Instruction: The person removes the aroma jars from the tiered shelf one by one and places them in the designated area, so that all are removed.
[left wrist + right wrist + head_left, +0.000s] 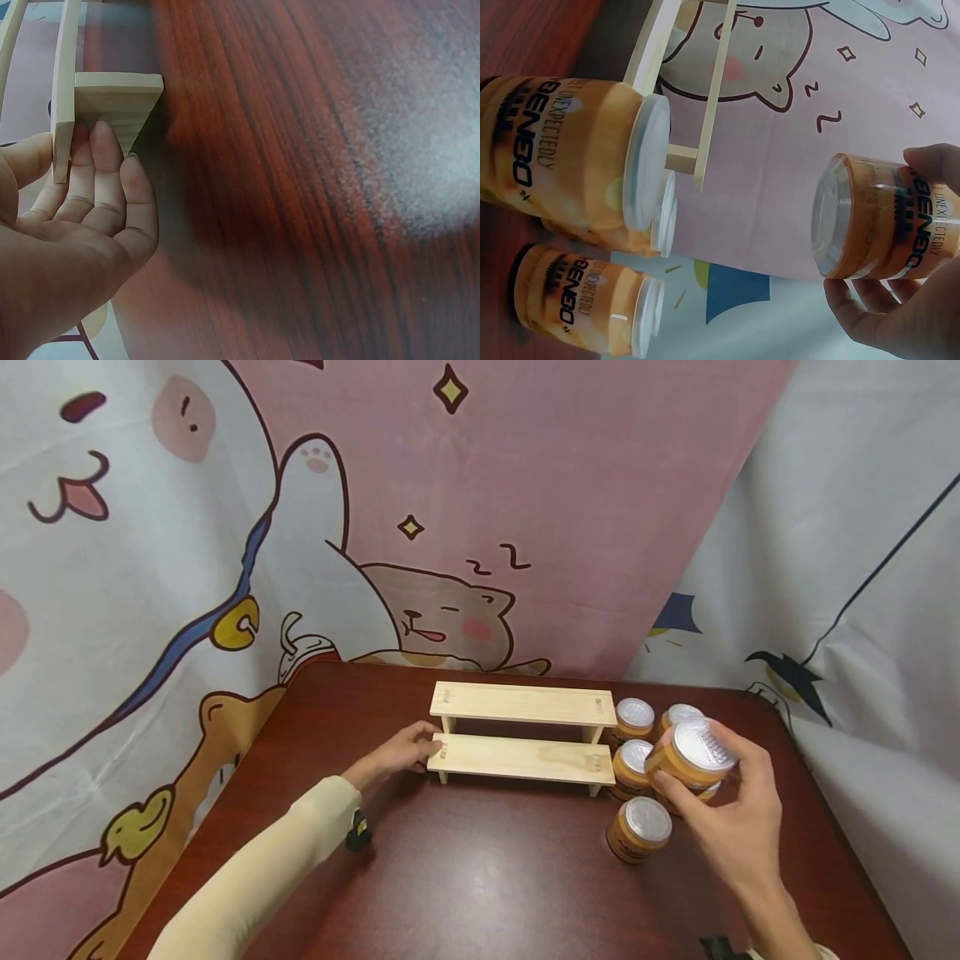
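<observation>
A light wooden two-step rack [517, 757] stands toward the back of the table. My left hand [397, 750] grips the left end of its lower step, thumb over the board and fingers curled underneath beside the support leg [120, 105]. In my right hand [738, 810] is an orange-labelled jar [686, 762] with a silvery-white lid, held upright in the air between thumb and fingers. The right wrist view shows its clear base [830, 216] above the level of the other jars. A matching jar [637, 831] stands alone below it, nearer me.
Several more such jars stand against the rack's right end, among them a front one [627, 770] and a back one [634, 715]; the held jar partly hides others. The dark red-brown table [465, 877] meets a cartoon-printed cloth [570, 510] at the back and sides.
</observation>
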Motion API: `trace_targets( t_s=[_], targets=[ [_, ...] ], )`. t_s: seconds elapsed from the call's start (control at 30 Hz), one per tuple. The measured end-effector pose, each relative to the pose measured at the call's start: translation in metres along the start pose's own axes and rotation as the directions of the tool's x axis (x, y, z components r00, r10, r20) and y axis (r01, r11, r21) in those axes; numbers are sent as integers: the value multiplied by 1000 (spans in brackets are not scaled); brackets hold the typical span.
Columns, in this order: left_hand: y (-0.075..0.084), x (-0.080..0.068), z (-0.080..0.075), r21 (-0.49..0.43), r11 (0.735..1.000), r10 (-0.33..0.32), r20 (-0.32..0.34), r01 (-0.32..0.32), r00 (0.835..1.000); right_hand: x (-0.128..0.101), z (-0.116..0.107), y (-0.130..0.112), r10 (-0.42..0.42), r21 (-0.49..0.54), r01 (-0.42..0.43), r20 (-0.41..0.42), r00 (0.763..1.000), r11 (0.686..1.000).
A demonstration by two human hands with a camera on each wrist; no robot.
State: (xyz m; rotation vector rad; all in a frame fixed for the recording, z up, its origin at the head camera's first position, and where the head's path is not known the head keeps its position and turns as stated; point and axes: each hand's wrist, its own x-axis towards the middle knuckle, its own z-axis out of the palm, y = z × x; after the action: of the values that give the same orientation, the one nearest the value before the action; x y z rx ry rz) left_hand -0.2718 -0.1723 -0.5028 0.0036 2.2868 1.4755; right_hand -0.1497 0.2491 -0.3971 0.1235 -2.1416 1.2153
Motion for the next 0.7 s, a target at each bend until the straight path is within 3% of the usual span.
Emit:
trace_targets(
  t_s=[0.7],
  targets=[
    [-2,3,0,3,1000,-5,-5,5,1000,-18,-10,18,58,-59,-59,-9,998,997]
  ],
)
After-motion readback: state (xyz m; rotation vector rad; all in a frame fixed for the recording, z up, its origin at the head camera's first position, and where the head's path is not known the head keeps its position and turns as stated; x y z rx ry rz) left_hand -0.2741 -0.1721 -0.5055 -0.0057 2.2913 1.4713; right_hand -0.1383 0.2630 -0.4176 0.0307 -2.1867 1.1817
